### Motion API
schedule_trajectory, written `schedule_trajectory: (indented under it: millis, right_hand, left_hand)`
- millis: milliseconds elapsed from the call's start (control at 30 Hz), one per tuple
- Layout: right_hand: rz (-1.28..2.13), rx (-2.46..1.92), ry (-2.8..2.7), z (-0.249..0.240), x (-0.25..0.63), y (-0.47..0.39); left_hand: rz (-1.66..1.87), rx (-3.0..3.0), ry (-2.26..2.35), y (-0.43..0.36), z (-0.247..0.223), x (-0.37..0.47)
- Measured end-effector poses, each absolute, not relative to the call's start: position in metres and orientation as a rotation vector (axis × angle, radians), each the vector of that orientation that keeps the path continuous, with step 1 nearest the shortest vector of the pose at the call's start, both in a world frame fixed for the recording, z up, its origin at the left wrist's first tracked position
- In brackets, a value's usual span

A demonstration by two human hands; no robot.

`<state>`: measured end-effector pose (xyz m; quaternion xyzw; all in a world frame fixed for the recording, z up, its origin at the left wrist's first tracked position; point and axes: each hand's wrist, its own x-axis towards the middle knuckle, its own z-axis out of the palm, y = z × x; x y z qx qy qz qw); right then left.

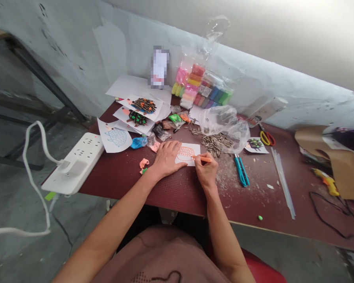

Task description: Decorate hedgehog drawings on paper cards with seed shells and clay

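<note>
My right hand (207, 171) grips an orange marker (206, 159), its tip on a small white paper (196, 149). An orange outline filled with short strokes covers much of that sheet. Spread flat, my left hand (167, 159) rests over the sheet's left edge and hides part of the drawing. Left of that hand lie scraps of pink clay (144, 162) with a bit of green. A pile of striped sunflower seeds (215, 143) sits just beyond the paper, beside a clear plastic bag (224, 125).
Seed-covered hedgehog pictures (141, 107) and a blue hedgehog drawing (114, 135) lie at the left, near a white power strip (76, 163). Packs of coloured clay (199, 88) lean on the wall. Rightward are a teal utility knife (242, 171), scissors (267, 137), glue sticks (283, 182) and a yellow glue gun (327, 181).
</note>
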<state>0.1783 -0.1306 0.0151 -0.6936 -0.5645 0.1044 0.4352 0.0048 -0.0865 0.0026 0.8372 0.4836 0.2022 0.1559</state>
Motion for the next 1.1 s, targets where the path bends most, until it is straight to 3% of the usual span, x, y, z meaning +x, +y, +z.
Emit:
schedule_trajectory:
  millis: [1100]
  right_hand:
    - [0.313, -1.664, -1.243, 0.0181, 0.1782, -0.1314]
  left_hand:
    - [0.563, 2.407, 1.399, -0.0865, 0.0013, 0.005]
